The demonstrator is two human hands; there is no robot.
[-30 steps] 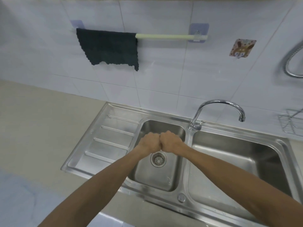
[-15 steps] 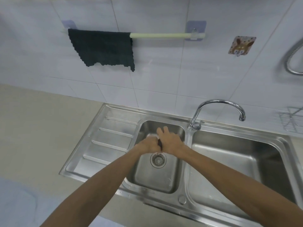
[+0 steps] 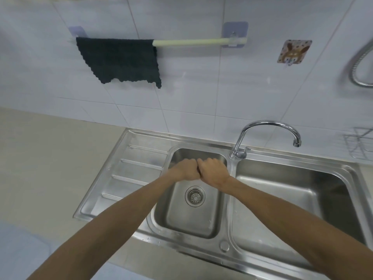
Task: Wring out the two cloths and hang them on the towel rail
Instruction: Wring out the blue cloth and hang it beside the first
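White wall tiles (image 3: 191, 93) back a beige counter (image 3: 50, 158) with a steel double sink (image 3: 232, 249) set into it. Ribbed draining board (image 3: 129, 174) at the left end, small bowl (image 3: 191, 219) in the middle with a round drain strainer (image 3: 195, 196), larger bowl (image 3: 292, 199) to the right. Curved chrome tap (image 3: 266, 134) stands on the ridge between the two bowls, spout reaching over the larger one.

Pale towel rail (image 3: 193, 41) runs across the wall on two stick-on brackets. One dark cloth (image 3: 119, 59) hangs over its left part, lower edge scalloped and uneven; right part of the rail bare.

Both arms reach over the small bowl. Left hand (image 3: 186, 168) and right hand (image 3: 214, 171) are closed into fists, knuckles pressed together, above and just behind the strainer. Whatever they grip is hidden inside the fists; second cloth cannot be made out.

Sticker hook with a cartoon animal (image 3: 293, 51) on the wall right of the rail. Metal hose loop (image 3: 357, 63) and wire rack (image 3: 361, 144) at the right edge.
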